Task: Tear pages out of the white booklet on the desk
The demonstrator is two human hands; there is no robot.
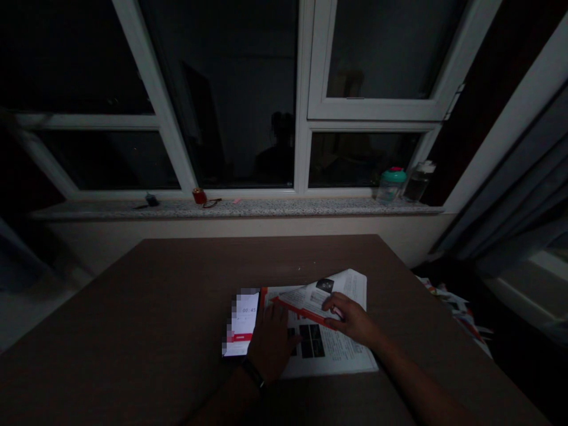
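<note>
A printed newspaper sheet [350,352] with dark pictures and a red band lies on the table. Its far part is folded over into a slanted flap, edged in red. My left hand [273,337] lies flat on the sheet's left side, fingers stretched out, with a dark band on the wrist. At the flap's right part, my right hand [348,319] has its fingers curled on the folded paper. A small pale, pinkish spot shows between those fingers; I cannot make out what it is. Left of the sheet, beside my left hand, a lit phone [244,322] shows a timer.
The brown table [146,331] stands before a window sill [275,207]. On the sill are a green-lidded bottle [391,184], a clear bottle [418,182], a small red jar [199,196] and a dark little item [151,200]. Crumpled papers [457,310] lie beyond the table's right edge.
</note>
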